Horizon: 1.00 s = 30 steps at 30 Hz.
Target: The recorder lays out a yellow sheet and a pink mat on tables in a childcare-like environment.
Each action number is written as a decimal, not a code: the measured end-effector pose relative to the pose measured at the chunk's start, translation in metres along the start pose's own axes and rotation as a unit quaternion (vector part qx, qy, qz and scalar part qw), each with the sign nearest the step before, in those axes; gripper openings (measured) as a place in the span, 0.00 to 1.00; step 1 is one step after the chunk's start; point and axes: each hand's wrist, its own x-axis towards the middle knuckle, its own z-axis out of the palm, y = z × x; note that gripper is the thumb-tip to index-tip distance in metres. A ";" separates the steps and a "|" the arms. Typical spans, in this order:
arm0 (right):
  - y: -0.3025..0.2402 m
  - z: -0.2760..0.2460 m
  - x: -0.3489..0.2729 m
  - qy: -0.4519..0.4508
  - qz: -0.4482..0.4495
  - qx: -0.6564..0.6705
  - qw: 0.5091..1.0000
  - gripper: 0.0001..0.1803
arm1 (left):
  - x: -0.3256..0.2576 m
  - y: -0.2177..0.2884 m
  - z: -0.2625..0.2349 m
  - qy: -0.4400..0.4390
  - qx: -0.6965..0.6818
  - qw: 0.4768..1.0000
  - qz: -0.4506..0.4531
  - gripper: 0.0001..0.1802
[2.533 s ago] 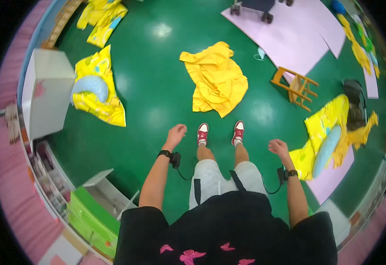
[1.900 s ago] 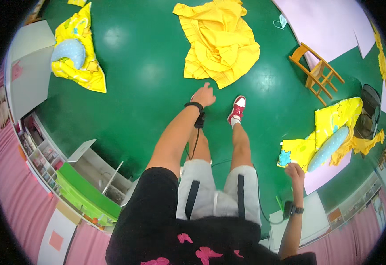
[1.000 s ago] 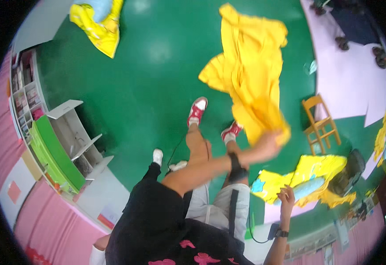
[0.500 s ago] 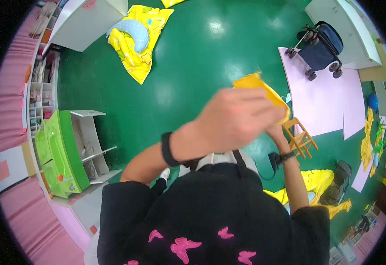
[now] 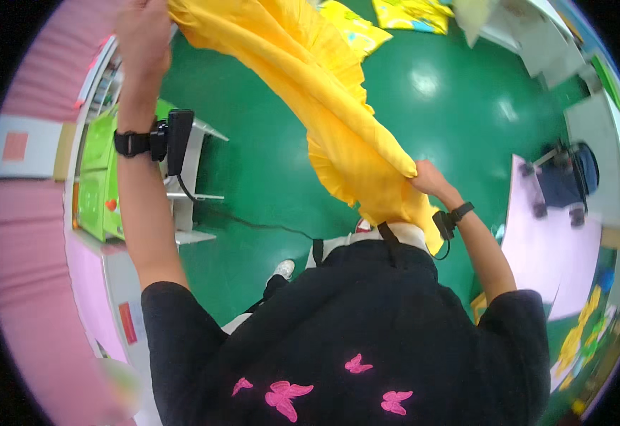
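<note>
We have the yellow cloth (image 5: 338,121) lifted off the green floor (image 5: 459,121) and stretched slantwise in the air, so by our reading the step in hand is spreading it out; a next move would call for keeping both edges taut and level. It runs from our raised left hand (image 5: 139,35), fist closed on its upper end, down to our right hand (image 5: 427,177), fingers pinched on its lower edge near the waist. More yellow cloths (image 5: 395,14) lie on the floor beyond. A green shelf (image 5: 104,170) stands close under the left arm, a dark pram (image 5: 569,177) on a pink mat (image 5: 558,248) to the right.
</note>
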 end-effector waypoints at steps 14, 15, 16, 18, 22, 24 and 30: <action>-0.114 -0.006 0.178 -0.016 0.023 0.299 0.954 0.14 | -0.067 -0.218 -0.051 -0.415 0.337 0.843 -0.061 0.15; -0.124 -0.001 0.194 -0.054 0.024 0.280 0.958 0.14 | -0.066 -0.206 -0.063 -0.424 0.397 0.812 -0.052 0.16; -0.130 0.010 0.213 -0.071 0.007 0.275 0.959 0.14 | -0.065 -0.198 -0.076 -0.430 0.455 0.778 -0.049 0.17; -0.149 0.039 0.249 -0.090 -0.136 0.256 0.953 0.14 | -0.078 -0.215 -0.119 -0.439 0.525 0.727 -0.056 0.12; -0.215 0.082 0.291 -0.181 -0.092 0.276 0.939 0.14 | -0.095 -0.222 -0.236 -0.344 0.680 0.642 -0.083 0.03; -0.246 0.108 0.305 -0.213 -0.112 0.226 0.944 0.16 | -0.098 -0.220 -0.293 -0.254 0.686 0.668 -0.137 0.04; -0.380 0.217 0.320 -0.378 -0.119 0.190 0.898 0.13 | -0.144 -0.191 -0.455 0.197 0.383 0.886 -0.174 0.12</action>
